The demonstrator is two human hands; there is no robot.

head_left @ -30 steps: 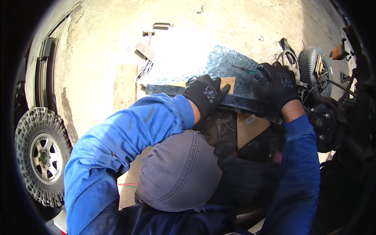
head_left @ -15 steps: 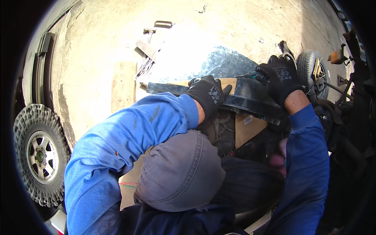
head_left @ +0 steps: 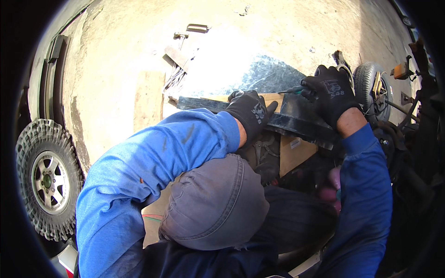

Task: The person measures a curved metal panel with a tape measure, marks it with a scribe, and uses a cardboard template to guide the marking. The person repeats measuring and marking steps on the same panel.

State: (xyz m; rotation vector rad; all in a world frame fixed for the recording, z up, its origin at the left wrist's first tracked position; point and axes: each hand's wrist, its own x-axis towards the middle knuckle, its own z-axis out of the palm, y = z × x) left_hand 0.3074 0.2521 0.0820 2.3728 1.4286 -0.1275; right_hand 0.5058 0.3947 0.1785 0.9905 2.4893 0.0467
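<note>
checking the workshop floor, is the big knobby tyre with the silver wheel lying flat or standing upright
Cannot tell. The knobby tyre with the silver wheel shows its face to the downward-looking camera, but sits at the bent picture rim.

Both hands wear black gloves, the left hand and right hand alike, with pale grey markings on their backs, and the sleeves are bright blue. The long panel under them is glossy black, the cap faded grey, the cardboard box tan. The concrete floor is sandy beige, and the knobby black tyre has a silver spoked rim.
</note>
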